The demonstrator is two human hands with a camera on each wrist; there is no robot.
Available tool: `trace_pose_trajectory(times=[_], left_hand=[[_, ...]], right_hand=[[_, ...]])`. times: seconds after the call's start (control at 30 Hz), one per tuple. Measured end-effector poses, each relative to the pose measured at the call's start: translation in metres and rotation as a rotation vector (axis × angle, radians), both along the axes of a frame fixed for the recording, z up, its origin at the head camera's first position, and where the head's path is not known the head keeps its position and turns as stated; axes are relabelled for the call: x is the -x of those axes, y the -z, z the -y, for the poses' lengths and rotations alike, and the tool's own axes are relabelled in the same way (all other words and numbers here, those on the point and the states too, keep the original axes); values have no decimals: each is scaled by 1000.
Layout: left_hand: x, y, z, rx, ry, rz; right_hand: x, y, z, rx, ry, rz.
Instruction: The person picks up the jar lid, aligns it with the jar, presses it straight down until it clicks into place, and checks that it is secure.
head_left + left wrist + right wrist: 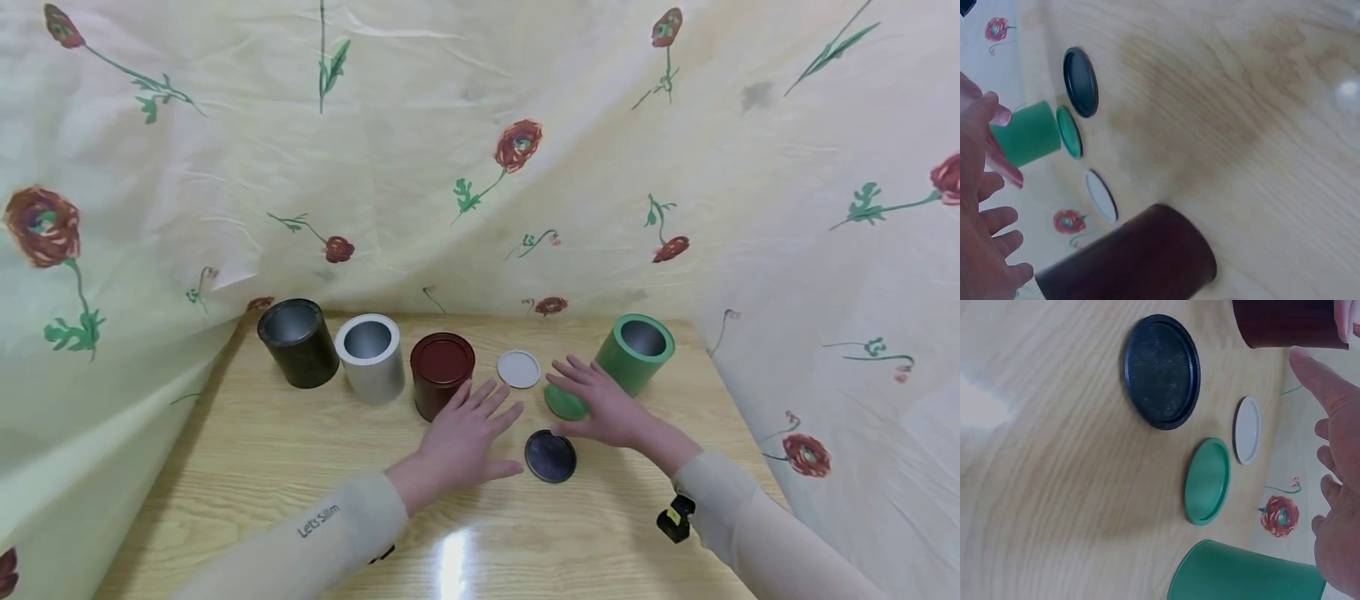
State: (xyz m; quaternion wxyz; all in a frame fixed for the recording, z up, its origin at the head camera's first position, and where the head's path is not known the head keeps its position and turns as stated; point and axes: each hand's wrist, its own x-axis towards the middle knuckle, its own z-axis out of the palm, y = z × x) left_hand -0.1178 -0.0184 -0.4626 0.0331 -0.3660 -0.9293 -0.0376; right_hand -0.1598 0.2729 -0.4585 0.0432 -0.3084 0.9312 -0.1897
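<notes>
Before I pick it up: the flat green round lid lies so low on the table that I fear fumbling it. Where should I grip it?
Probably by its rim. The flat green round lid lies flat on the wooden table, so come from above with the right hand, which hovers over it, and pinch opposite edges. The side facing the green cylindrical tin looks tighter.
</notes>
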Motion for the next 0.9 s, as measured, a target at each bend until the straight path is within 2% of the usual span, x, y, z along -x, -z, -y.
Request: trace_pose_trajectory(times=[0.3,0.6,0.9], left_hand=[[-2,24,-11,-56,-22,55],[1,48,-19,-33,-51,109],[8,68,-26,-5,-64,132]], right_hand=[[-16,13,-11,11,1,-12],[-32,31,-21,34,12,-28],[-42,52,-31,25,-2,-125]])
